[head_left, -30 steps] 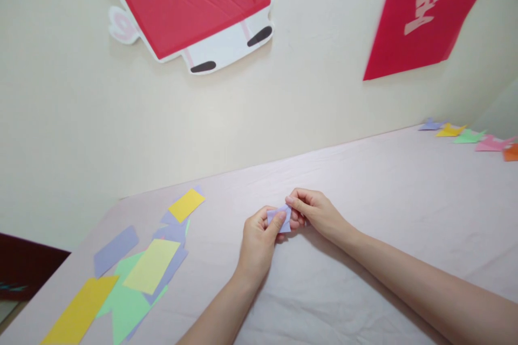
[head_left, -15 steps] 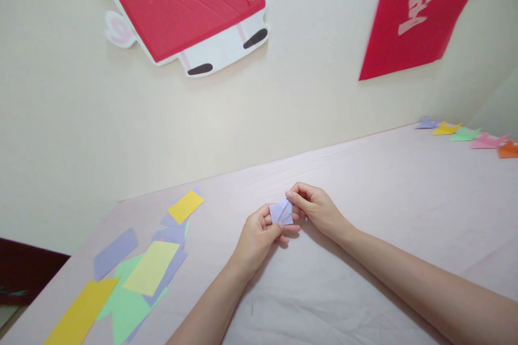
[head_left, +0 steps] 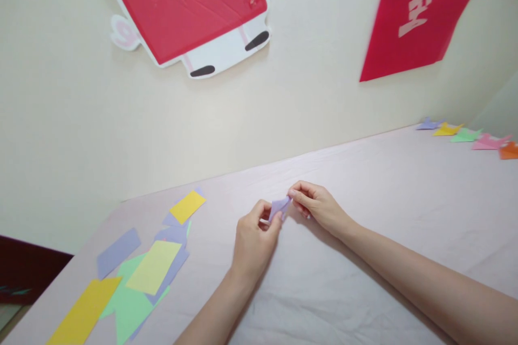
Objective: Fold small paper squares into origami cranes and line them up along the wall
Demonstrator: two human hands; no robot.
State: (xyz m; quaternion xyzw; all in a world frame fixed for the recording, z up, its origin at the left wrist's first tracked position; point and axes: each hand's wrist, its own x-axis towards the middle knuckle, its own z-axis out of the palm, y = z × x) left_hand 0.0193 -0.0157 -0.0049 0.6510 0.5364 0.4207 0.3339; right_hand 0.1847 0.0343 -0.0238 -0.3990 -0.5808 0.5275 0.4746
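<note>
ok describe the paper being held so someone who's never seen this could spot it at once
Find the pale cloth-covered surface; near its middle, the left hand and right hand both pinch a small folded purple paper. Unlike the flat purple sheets at the left and the purple folded piece at the far right, it alone is being held.

In my head view, the left hand [head_left: 256, 236] has the folded purple paper [head_left: 278, 207] in its grip, while the right hand [head_left: 319, 207] pinches its corner. Left on the cloth-covered surface [head_left: 364, 188] I see overlapping sheets [head_left: 154, 268]; far right, a row of folded pieces [head_left: 466, 135] beside the wall [head_left: 307, 108].
</note>
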